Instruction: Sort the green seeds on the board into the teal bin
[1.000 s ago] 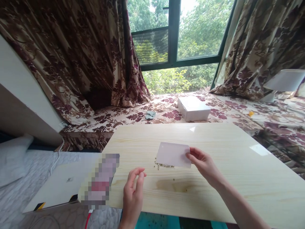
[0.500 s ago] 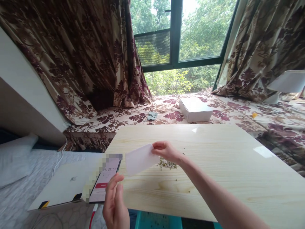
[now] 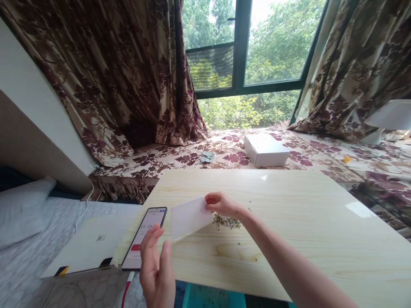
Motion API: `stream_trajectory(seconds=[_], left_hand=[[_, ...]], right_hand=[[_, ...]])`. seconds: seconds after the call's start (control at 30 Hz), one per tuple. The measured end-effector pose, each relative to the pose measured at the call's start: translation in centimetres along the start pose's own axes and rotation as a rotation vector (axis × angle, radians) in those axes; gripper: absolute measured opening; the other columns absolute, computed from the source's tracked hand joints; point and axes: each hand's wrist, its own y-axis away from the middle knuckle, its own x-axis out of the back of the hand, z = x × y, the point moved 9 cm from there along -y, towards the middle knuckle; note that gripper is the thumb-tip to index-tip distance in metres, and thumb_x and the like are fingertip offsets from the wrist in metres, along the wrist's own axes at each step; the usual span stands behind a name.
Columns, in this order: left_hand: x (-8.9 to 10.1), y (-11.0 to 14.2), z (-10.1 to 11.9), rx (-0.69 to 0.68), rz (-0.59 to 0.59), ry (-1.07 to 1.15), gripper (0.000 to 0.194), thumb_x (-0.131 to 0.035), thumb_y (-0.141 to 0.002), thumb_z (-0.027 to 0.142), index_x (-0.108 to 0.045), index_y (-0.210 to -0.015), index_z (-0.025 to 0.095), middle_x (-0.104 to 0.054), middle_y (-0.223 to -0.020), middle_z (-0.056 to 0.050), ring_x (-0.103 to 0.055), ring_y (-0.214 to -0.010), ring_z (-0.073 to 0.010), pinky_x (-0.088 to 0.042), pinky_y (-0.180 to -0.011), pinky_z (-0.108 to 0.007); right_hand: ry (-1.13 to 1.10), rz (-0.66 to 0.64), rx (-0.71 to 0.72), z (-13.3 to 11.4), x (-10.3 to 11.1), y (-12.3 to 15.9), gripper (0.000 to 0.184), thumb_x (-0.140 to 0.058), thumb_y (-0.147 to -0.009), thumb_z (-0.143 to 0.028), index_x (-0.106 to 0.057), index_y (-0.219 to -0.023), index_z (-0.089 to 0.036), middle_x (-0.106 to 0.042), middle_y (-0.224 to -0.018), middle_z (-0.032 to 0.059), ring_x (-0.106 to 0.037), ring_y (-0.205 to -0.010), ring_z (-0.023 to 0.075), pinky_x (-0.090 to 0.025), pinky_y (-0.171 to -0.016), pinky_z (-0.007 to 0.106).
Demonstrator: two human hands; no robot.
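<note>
Floral curtains [image 3: 105,72] hang on both sides of a dark-framed window [image 3: 279,47], with green trees beyond the glass. Below it, a window seat [image 3: 180,160] wears the same floral pattern. A pale wood-grain table [image 3: 289,188] stands in front of the seat, and a quilted bed [image 3: 64,214] lies to its left, bearing a flat pale panel [image 3: 93,246] with black and yellow corner marks. A teal tub [image 3: 188,297] shows under the table's near edge; a white box [image 3: 268,149] sits on the window seat. The person's left hand [image 3: 157,273] is raised at the table's near left, thumb and fingers apart. The right hand [image 3: 223,204] reaches across with thumb and fingers pinched on the upper right corner of a white card [image 3: 191,218]. The card is tilted over the left half of the table; whether its lower edge touches the wood cannot be told. Just left of it lies a phone [image 3: 136,253], partly hidden by the left hand. Small grains [image 3: 227,221] lie heaped beside the card, below the right wrist
</note>
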Motion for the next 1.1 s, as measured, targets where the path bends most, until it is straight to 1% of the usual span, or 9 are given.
stream_trajectory(seconds=[0.13,0.3,0.47,0.63,0.77,0.87,0.93,1.0,1.1], left_hand=[[0.6,-0.4,-1.0,0.053,0.028,0.011,0.037,-0.056,-0.085,0.037,-0.053,-0.119,0.024,-0.047,-0.136,-0.004,-0.036,-0.132,-0.0243,-0.023,-0.113,-0.038],[0.8,-0.3,-2.0,0.106,0.071,0.042,0.039,-0.056,-0.085,0.039,-0.054,-0.12,0.022,-0.051,-0.132,-0.005,-0.036,-0.132,-0.0256,-0.023,-0.113,-0.042],[0.4,-0.2,-2.5,0.16,0.063,0.019,0.04,-0.057,-0.084,0.042,-0.054,-0.12,0.024,-0.052,-0.131,-0.005,-0.037,-0.131,-0.0268,-0.025,-0.111,-0.044],[-0.4,0.1,-2.4,0.168,0.023,-0.027,0.036,-0.057,-0.083,0.042,-0.055,-0.114,0.024,-0.054,-0.129,-0.005,-0.039,-0.129,-0.0274,-0.024,-0.111,-0.045],[-2.0,0.2,-2.7,0.138,-0.075,-0.057,0.034,-0.055,-0.084,0.039,-0.053,-0.114,0.023,-0.056,-0.125,-0.005,-0.044,-0.126,-0.0257,-0.029,-0.109,-0.042],[-3.5,0.1,-3.5,0.087,-0.181,-0.167,0.033,-0.051,-0.086,0.038,-0.052,-0.115,0.023,-0.056,-0.123,-0.006,-0.047,-0.122,-0.0245,-0.037,-0.103,-0.039],[-4.9,0.2,-3.6,-0.015,-0.298,-0.315,0.03,-0.048,-0.087,0.036,-0.054,-0.113,0.022,-0.058,-0.118,-0.007,-0.05,-0.117,-0.0241,-0.042,-0.096,-0.038],[-6.4,0.5,-3.5,-0.154,-0.426,-0.443,0.024,-0.048,-0.085,0.033,-0.059,-0.103,0.021,-0.061,-0.109,-0.007,-0.054,-0.109,-0.0246,-0.045,-0.092,-0.04],[-7.7,1.1,-3.5,-0.269,-0.525,-0.51,0.016,-0.051,-0.08,0.027,-0.062,-0.09,0.022,-0.063,-0.097,-0.006,-0.055,-0.101,-0.0255,-0.043,-0.092,-0.044]], right_hand=[[0.024,-0.053,-0.03,0.4,-0.2,0.3,0.014,-0.063,-0.057,-0.013,-0.066,-0.071,-0.018,-0.065,-0.063,-0.0036,-0.055,-0.06,0.0118,-0.042,-0.056,0.023],[0.069,-0.126,-0.07,0.5,-0.4,1.2,0.015,-0.063,-0.057,-0.011,-0.066,-0.071,-0.016,-0.065,-0.063,-0.0038,-0.055,-0.06,0.0111,-0.042,-0.055,0.022],[0.17,-0.216,-0.123,0.3,-0.2,2.7,0.016,-0.064,-0.06,-0.012,-0.067,-0.075,-0.016,-0.066,-0.07,-0.0032,-0.055,-0.064,0.0108,-0.043,-0.058,0.022],[0.206,-0.289,-0.183,0.7,0.9,4.6,0.016,-0.066,-0.06,-0.014,-0.068,-0.075,-0.016,-0.063,-0.064,-0.0043,-0.054,-0.061,0.01,-0.043,-0.057,0.022],[0.203,-0.315,-0.234,0.9,2.3,6.4,0.018,-0.068,-0.056,-0.015,-0.068,-0.074,-0.015,-0.063,-0.064,-0.0041,-0.055,-0.063,0.0106,-0.044,-0.058,0.022],[0.188,-0.301,-0.268,0.8,3.6,7.6,0.018,-0.069,-0.054,-0.016,-0.068,-0.072,-0.015,-0.064,-0.064,-0.0034,-0.056,-0.064,0.0115,-0.045,-0.06,0.023],[0.178,-0.249,-0.261,0.2,4.7,8.3,0.019,-0.07,-0.055,-0.016,-0.069,-0.073,-0.015,-0.064,-0.065,-0.0029,-0.056,-0.065,0.0119,-0.045,-0.061,0.024],[0.15,-0.195,-0.214,-0.8,5.5,9.1,0.019,-0.071,-0.057,-0.019,-0.07,-0.076,-0.015,-0.065,-0.068,-0.0019,-0.056,-0.067,0.012,-0.045,-0.061,0.024],[0.099,-0.12,-0.128,-2.2,6.3,10.8,0.02,-0.071,-0.062,-0.025,-0.07,-0.079,-0.015,-0.066,-0.072,-0.0005,-0.055,-0.067,0.012,-0.043,-0.061,0.024]])
